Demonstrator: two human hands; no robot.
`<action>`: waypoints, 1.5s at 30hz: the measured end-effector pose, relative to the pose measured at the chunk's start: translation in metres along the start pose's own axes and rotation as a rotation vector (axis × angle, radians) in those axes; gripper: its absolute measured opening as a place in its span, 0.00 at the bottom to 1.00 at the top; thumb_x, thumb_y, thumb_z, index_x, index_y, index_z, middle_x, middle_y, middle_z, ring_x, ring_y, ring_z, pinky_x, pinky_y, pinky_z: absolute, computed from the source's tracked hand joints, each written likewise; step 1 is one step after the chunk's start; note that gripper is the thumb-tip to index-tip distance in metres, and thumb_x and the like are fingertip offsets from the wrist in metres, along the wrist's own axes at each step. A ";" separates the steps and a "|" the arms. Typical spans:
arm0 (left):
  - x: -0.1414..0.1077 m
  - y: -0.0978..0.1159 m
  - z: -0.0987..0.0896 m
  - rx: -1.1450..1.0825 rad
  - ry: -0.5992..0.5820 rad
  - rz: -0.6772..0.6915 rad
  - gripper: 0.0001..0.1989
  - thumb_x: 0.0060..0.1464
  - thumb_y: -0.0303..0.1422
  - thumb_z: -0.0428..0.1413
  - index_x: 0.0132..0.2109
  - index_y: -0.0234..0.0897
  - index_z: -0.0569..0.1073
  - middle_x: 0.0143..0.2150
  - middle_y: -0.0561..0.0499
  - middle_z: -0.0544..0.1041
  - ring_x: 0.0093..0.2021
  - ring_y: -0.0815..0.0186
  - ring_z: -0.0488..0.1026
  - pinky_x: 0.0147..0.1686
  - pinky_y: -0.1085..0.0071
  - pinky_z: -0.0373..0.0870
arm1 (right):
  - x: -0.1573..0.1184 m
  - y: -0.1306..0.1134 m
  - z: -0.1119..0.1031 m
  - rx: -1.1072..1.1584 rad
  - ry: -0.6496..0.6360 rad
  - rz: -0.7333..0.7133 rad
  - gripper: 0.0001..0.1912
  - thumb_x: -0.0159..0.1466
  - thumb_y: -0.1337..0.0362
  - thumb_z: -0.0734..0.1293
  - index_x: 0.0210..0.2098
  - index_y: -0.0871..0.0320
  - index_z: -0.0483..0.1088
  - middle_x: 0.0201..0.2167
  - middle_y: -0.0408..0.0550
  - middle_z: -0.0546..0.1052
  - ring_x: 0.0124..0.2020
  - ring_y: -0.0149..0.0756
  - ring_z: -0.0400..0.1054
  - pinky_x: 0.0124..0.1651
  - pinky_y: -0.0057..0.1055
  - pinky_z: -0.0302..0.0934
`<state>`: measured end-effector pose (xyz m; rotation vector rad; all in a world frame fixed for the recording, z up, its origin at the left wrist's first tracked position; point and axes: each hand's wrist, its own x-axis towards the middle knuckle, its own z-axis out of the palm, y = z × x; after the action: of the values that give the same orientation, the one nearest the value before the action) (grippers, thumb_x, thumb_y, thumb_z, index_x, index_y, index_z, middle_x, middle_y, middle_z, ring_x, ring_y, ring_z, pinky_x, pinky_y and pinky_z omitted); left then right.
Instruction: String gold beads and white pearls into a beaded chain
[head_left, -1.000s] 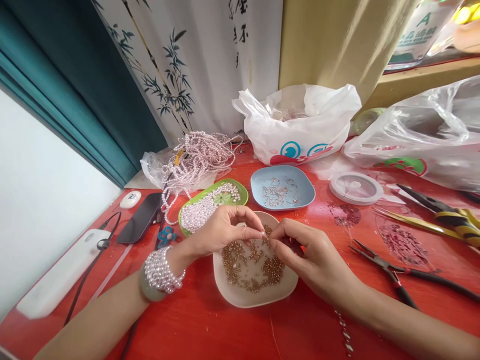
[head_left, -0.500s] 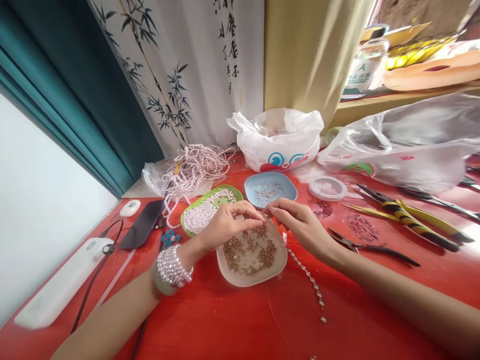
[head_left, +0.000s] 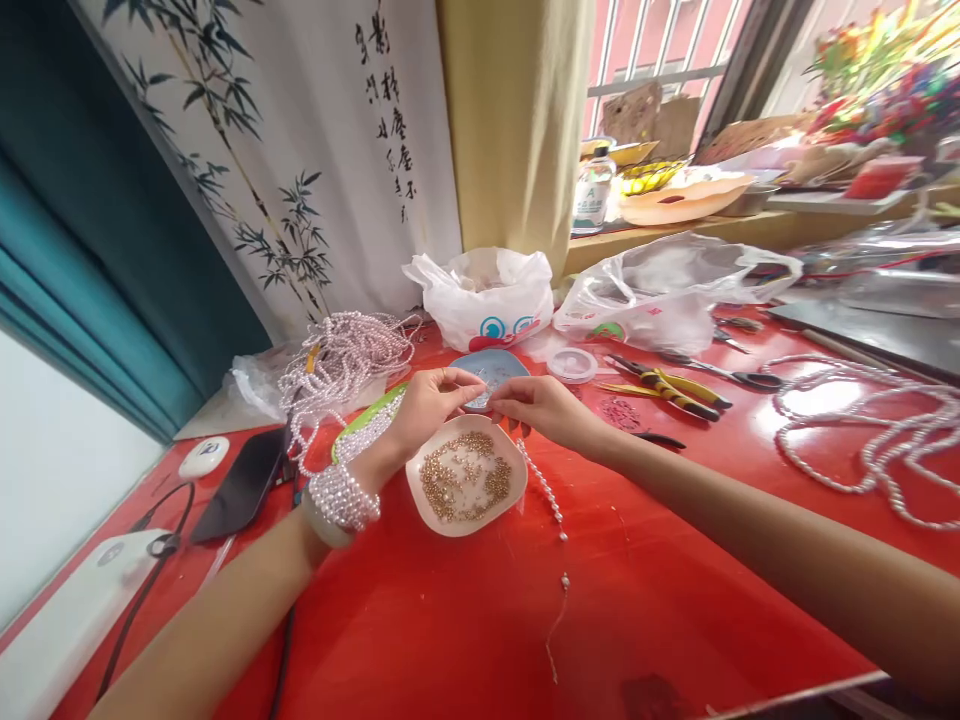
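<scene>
My left hand [head_left: 429, 408], with a pearly bead bracelet [head_left: 343, 498] and a pale bangle on its wrist, pinches something too small to make out. Close beside it, my right hand [head_left: 541, 412] is also closed in a pinch, on the thread of a beaded strand [head_left: 547, 485]. That strand trails from under the right fingers onto the red table. Just below both hands sits a whitish dish [head_left: 420, 515] of gold beads. Behind the fingertips is a blue dish [head_left: 517, 364] with small pieces in it. A green tray [head_left: 347, 443] of pearly beads lies partly hidden behind my left hand.
Pink bead strands [head_left: 345, 350] are heaped at the back left. Two plastic bags [head_left: 480, 300] stand along the back. Yellow-black pliers [head_left: 667, 388] and scissors [head_left: 750, 380] lie right, near a loose pearl strand [head_left: 795, 440]. A phone [head_left: 244, 485] and white power bank [head_left: 82, 600] are left.
The view has turned right and drawn back, showing more of the table and window. Both hands have shifted toward the blue dish, off the middle of the gold-bead dish, still pinched close together.
</scene>
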<state>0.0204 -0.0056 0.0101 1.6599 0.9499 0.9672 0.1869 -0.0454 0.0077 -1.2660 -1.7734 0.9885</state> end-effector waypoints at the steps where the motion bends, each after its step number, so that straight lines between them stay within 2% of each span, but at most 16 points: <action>1: 0.003 0.000 0.000 -0.024 -0.014 -0.008 0.10 0.43 0.35 0.59 0.31 0.32 0.75 0.30 0.49 0.74 0.26 0.72 0.67 0.25 0.75 0.64 | 0.001 0.001 -0.001 -0.020 0.025 -0.007 0.07 0.58 0.68 0.61 0.31 0.62 0.70 0.24 0.46 0.75 0.22 0.27 0.67 0.23 0.23 0.62; 7: 0.016 0.001 0.006 -0.137 -0.085 -0.043 0.10 0.42 0.35 0.60 0.31 0.32 0.74 0.29 0.50 0.74 0.29 0.71 0.68 0.26 0.77 0.65 | 0.006 0.003 -0.014 -0.175 0.150 -0.060 0.08 0.57 0.69 0.61 0.30 0.62 0.72 0.21 0.45 0.74 0.22 0.29 0.68 0.25 0.26 0.63; 15: 0.031 0.005 0.019 -0.153 -0.083 0.015 0.10 0.43 0.36 0.60 0.31 0.33 0.74 0.29 0.52 0.73 0.28 0.72 0.67 0.26 0.77 0.65 | 0.005 0.002 -0.027 -0.315 0.290 -0.128 0.08 0.57 0.70 0.61 0.30 0.61 0.73 0.27 0.48 0.77 0.29 0.31 0.70 0.33 0.29 0.63; 18: 0.031 0.002 0.018 -0.134 -0.069 0.030 0.10 0.43 0.36 0.59 0.31 0.33 0.74 0.29 0.51 0.73 0.28 0.72 0.67 0.26 0.77 0.65 | 0.005 0.002 -0.027 -0.356 0.296 -0.160 0.09 0.58 0.69 0.61 0.31 0.61 0.73 0.26 0.48 0.77 0.27 0.31 0.70 0.32 0.28 0.63; 23: 0.027 0.000 0.011 -0.077 -0.012 0.124 0.09 0.45 0.35 0.58 0.31 0.33 0.74 0.28 0.51 0.73 0.28 0.72 0.67 0.27 0.77 0.66 | 0.008 -0.002 -0.028 -0.498 0.344 -0.273 0.10 0.60 0.66 0.60 0.34 0.60 0.73 0.32 0.50 0.77 0.32 0.35 0.68 0.36 0.32 0.58; 28: 0.024 -0.001 0.007 -0.024 -0.008 0.113 0.08 0.45 0.35 0.58 0.32 0.34 0.74 0.29 0.50 0.73 0.28 0.71 0.67 0.27 0.75 0.66 | 0.014 0.001 -0.028 -0.708 0.348 -0.440 0.11 0.62 0.66 0.59 0.34 0.61 0.73 0.30 0.49 0.77 0.28 0.33 0.68 0.31 0.29 0.56; 33: 0.023 -0.007 0.005 0.044 -0.012 0.084 0.08 0.46 0.35 0.57 0.32 0.34 0.74 0.30 0.50 0.74 0.29 0.71 0.67 0.28 0.74 0.66 | 0.018 0.009 -0.028 -0.726 0.313 -0.489 0.10 0.61 0.67 0.60 0.32 0.62 0.74 0.25 0.47 0.77 0.24 0.30 0.66 0.28 0.27 0.55; 40: 0.024 -0.009 0.003 0.177 0.001 0.137 0.09 0.47 0.35 0.57 0.33 0.33 0.74 0.32 0.48 0.75 0.30 0.70 0.68 0.31 0.73 0.66 | 0.020 0.012 -0.031 -0.638 0.270 -0.427 0.08 0.59 0.68 0.63 0.33 0.60 0.75 0.25 0.44 0.77 0.23 0.27 0.66 0.27 0.25 0.57; 45: 0.017 -0.004 -0.003 0.184 -0.004 0.110 0.08 0.48 0.34 0.56 0.32 0.32 0.74 0.31 0.48 0.75 0.29 0.70 0.68 0.31 0.73 0.65 | 0.024 0.011 -0.025 -0.616 0.188 -0.381 0.08 0.58 0.69 0.63 0.31 0.59 0.75 0.22 0.43 0.77 0.19 0.27 0.64 0.25 0.25 0.57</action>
<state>0.0229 0.0117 0.0096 1.8847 0.9772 0.9726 0.2076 -0.0162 0.0121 -1.2450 -2.1365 0.0972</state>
